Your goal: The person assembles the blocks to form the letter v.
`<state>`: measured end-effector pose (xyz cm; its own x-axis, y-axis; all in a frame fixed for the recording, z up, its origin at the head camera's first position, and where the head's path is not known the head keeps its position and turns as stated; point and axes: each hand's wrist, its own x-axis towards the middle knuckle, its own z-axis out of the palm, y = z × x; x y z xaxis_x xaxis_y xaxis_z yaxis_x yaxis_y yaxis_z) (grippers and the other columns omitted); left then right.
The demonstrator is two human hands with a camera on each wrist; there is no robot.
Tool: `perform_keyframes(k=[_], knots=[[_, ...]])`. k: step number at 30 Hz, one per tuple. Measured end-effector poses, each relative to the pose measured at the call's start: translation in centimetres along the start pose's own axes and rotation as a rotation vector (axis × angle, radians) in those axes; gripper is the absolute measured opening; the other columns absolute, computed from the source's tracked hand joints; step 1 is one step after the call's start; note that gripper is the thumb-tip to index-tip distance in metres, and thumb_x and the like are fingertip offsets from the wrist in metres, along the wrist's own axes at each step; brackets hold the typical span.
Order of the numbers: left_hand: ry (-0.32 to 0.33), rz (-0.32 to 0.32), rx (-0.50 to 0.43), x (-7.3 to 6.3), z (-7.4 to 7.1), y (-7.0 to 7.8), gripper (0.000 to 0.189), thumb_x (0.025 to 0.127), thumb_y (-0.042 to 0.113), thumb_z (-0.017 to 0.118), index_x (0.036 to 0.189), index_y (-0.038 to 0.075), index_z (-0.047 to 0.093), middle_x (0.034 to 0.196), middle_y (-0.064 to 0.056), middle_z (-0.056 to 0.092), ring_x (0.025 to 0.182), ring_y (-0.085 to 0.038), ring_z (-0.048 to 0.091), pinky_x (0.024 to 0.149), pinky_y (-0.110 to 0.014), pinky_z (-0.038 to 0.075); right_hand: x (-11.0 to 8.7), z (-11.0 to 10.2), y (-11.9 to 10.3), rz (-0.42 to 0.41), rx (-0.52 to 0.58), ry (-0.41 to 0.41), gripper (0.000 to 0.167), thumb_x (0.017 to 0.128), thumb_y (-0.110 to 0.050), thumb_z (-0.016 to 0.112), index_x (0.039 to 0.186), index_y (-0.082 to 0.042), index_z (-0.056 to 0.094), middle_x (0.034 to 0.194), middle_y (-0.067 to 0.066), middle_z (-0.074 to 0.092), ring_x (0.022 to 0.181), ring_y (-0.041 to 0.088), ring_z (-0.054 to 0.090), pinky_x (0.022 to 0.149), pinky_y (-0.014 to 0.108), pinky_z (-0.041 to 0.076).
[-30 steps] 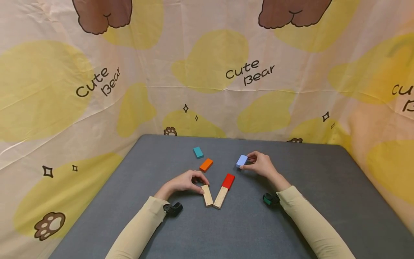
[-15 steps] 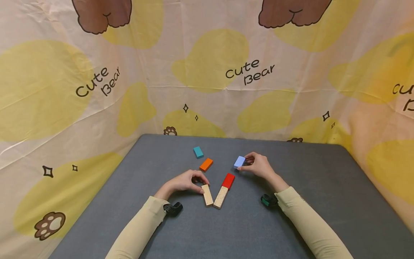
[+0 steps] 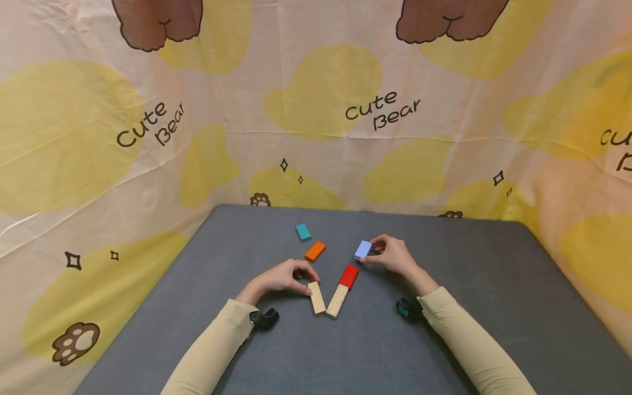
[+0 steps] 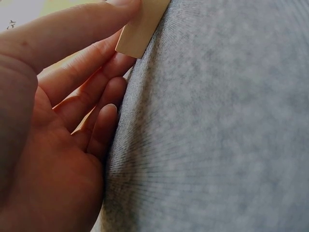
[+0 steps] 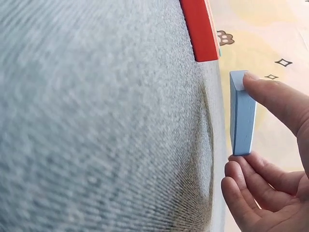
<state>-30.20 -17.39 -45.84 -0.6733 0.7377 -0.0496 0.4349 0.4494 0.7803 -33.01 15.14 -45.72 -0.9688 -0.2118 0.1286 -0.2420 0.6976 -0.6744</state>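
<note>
My left hand (image 3: pixel 285 276) pinches the far end of a plain wooden block (image 3: pixel 317 299) between thumb and fingers. In the left wrist view the thumb lies across this block (image 4: pixel 142 31). My right hand (image 3: pixel 395 254) holds a light blue block (image 3: pixel 362 250) by its two ends, thumb at one and fingertips at the other; the right wrist view shows the blue block (image 5: pixel 244 116) raised off the cloth. A speckled wooden block (image 3: pixel 337 302) lies with its near end close to the plain one, forming a V. End to end with it is a red block (image 3: pixel 349 277).
An orange block (image 3: pixel 315 252) and a teal block (image 3: pixel 303 232) lie farther back, left of the red one. Grey cloth covers the table (image 3: pixel 444 351). A printed curtain (image 3: pixel 316 109) stands behind its far edge and at both sides.
My right hand has brought the light blue block slightly left and nearer, toward the red block's far end. The left hand and the other blocks have stayed put.
</note>
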Motion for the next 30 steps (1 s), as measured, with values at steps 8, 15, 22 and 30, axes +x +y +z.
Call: perform_keyframes(k=[8, 15, 22, 30], knots=[[0.007, 0.012, -0.029, -0.8, -0.3, 1.9, 0.031, 0.081, 0.013, 0.075, 0.111, 0.006, 0.068, 0.109, -0.009, 0.065, 0.101, -0.029, 0.054, 0.089, -0.036, 0.043, -0.1, 0.4, -0.2, 0.002, 0.002, -0.012, 0.061, 0.068, -0.042, 0.083, 0.111, -0.003, 0.063, 0.105, 0.012, 0.067, 0.095, 0.024, 0.063, 0.083, 0.039, 0.052], [-0.002, 0.01, -0.033, -0.7, -0.3, 1.8, 0.033, 0.081, 0.013, 0.075, 0.112, 0.005, 0.068, 0.11, -0.009, 0.065, 0.102, -0.03, 0.054, 0.091, -0.04, 0.043, -0.2, 0.6, -0.4, 0.0, 0.01, -0.013, 0.061, 0.067, -0.041, 0.084, 0.111, -0.003, 0.063, 0.104, 0.012, 0.067, 0.094, 0.024, 0.063, 0.083, 0.039, 0.052], [-0.007, 0.014, -0.03, -0.7, -0.4, 1.9, 0.033, 0.081, 0.013, 0.075, 0.112, 0.004, 0.067, 0.111, -0.011, 0.065, 0.103, -0.032, 0.055, 0.092, -0.044, 0.043, -0.3, 0.9, -0.7, -0.004, 0.006, -0.018, 0.06, 0.068, -0.039, 0.084, 0.11, -0.002, 0.064, 0.103, 0.013, 0.067, 0.094, 0.025, 0.064, 0.083, 0.039, 0.052], [-0.007, 0.017, -0.034, -0.7, -0.5, 2.0, 0.033, 0.081, 0.012, 0.075, 0.112, 0.004, 0.067, 0.111, -0.012, 0.065, 0.103, -0.033, 0.054, 0.091, -0.045, 0.042, -0.3, 1.1, -0.6, -0.002, 0.009, -0.033, 0.06, 0.068, -0.04, 0.084, 0.11, -0.002, 0.063, 0.103, 0.012, 0.067, 0.094, 0.024, 0.063, 0.083, 0.039, 0.052]])
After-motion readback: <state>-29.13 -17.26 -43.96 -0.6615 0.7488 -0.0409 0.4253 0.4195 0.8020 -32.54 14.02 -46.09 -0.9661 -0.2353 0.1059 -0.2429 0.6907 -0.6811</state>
